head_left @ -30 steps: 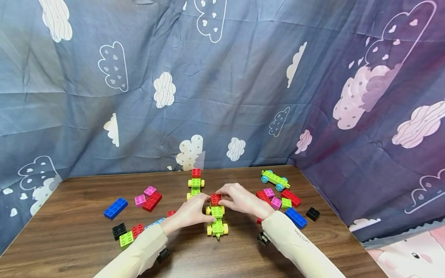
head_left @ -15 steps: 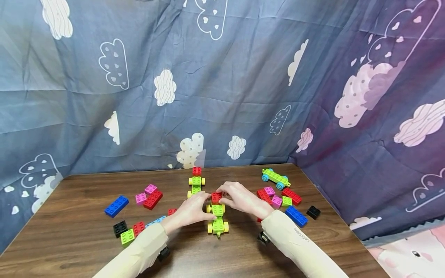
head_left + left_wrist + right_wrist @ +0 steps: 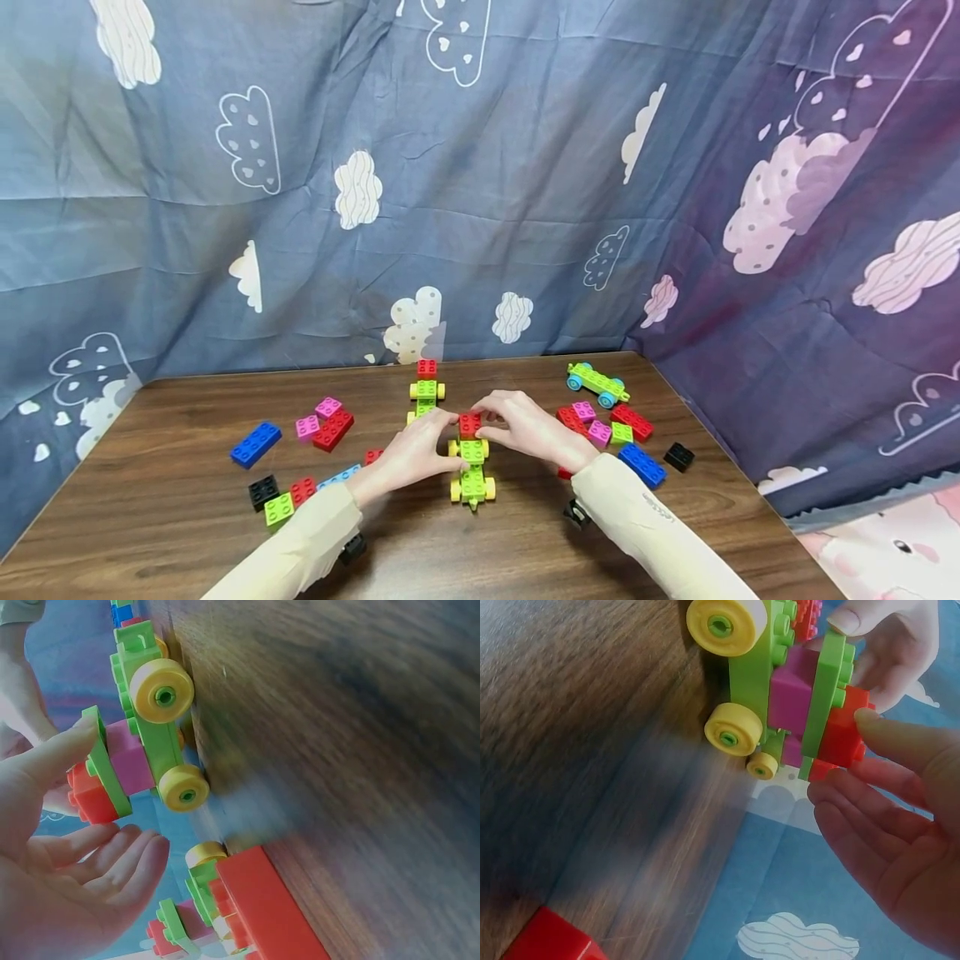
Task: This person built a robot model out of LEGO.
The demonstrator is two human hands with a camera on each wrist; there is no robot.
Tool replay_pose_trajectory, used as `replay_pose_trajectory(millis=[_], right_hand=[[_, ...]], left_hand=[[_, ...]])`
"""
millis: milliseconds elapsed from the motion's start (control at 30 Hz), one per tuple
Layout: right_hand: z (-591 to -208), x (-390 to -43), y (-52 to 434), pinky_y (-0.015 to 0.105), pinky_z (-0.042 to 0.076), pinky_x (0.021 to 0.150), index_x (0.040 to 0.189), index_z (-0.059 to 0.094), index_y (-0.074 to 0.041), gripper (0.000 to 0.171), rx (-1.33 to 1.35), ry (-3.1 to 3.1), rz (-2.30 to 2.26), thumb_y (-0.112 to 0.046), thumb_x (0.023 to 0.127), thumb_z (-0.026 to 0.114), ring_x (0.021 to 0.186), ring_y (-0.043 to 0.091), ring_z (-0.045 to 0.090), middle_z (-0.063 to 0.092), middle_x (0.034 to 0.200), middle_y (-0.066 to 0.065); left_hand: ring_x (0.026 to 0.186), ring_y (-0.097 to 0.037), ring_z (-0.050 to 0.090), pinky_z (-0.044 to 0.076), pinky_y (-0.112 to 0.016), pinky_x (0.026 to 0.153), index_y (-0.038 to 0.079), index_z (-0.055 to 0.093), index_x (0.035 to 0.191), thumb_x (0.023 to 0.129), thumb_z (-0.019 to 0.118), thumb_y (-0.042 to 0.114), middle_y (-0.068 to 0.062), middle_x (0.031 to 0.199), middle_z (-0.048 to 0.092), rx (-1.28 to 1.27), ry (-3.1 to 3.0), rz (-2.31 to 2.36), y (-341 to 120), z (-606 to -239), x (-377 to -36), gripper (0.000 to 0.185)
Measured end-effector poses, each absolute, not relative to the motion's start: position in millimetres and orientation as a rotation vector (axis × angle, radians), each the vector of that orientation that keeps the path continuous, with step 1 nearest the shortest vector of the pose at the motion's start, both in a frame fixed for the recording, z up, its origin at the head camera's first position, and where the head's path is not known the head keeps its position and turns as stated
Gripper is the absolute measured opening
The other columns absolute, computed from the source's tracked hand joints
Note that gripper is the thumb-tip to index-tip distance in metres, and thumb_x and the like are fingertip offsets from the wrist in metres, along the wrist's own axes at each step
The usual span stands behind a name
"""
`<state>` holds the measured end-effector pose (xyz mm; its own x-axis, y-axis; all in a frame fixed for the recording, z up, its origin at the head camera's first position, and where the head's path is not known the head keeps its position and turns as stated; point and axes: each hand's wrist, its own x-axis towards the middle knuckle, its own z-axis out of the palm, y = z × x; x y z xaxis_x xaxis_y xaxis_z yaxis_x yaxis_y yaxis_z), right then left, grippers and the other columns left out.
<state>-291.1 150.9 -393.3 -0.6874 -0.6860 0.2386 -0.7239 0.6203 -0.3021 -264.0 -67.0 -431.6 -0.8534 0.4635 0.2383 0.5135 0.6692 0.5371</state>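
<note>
head view: left hand (image 3: 411,456) and right hand (image 3: 529,427) meet over a small red plastic brick (image 3: 470,424) sitting on top of a green plastic toy car with yellow wheels (image 3: 472,471), near the middle of the brown wooden table (image 3: 172,533). right hand has its thumb and fingertips curled onto the red brick, pinching it; right wrist view shows the thumb tip on the brick's side and the other fingers loosely bent just beside it. left hand touches the car stack with its thumb, on the green plate under the red brick in left wrist view, other fingers relaxed and only slightly bent, not wrapped round anything. stack under the brick reads red, green plate, pink block, green chassis in wrist views; car stands on its wheels on the table. both arms in cream long sleeves (image 3: 645,533). just beyond the hands a second green car with yellow wheels and a red brick on it (image 3: 425,388). left of the hands, loose bricks: blue long brick (image 3: 256,443), pink and red cluster (image 3: 325,423), black and green bricks (image 3: 270,501). right side: pile of red, pink, green and blue bricks (image 3: 609,433), black small brick (image 3: 678,456), green car with blue wheels (image 3: 597,382) near the far corner. grey-blue cloud-print cloth (image 3: 480,183) hangs behind and to the right of the table.
</note>
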Motion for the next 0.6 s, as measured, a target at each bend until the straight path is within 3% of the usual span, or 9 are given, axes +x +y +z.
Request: replay_pose_trajectory(millis=[333, 600], right_hand=[[-393, -293, 163, 0.035, 0.060, 0.082, 0.118, 0.068, -0.003, 0.029, 1.231, -2.771, 0.701, -0.013, 0.090, 0.072, 0.092, 0.019, 0.070, 0.073, 0.104, 0.009], [-390, -293, 172, 0.039, 0.059, 0.087, 0.127, 0.064, -0.004, 0.036, 1.275, -2.838, 0.701, -0.013, 0.093, 0.068, 0.098, 0.020, 0.069, 0.072, 0.113, 0.011]], left_hand=[[0.106, -0.030, 0.064, 0.056, -0.047, 0.088, 0.002, 0.056, 0.131, 0.080, 0.083, 0.029, -0.016, 0.128, 0.061, -0.831, -2.748, -0.981, -65, -429, -263, 0.064], [0.111, -0.029, 0.062, 0.055, -0.047, 0.092, 0.006, 0.056, 0.131, 0.081, 0.082, 0.026, -0.012, 0.127, 0.061, -0.865, -2.714, -0.949, -64, -427, -263, 0.060]])
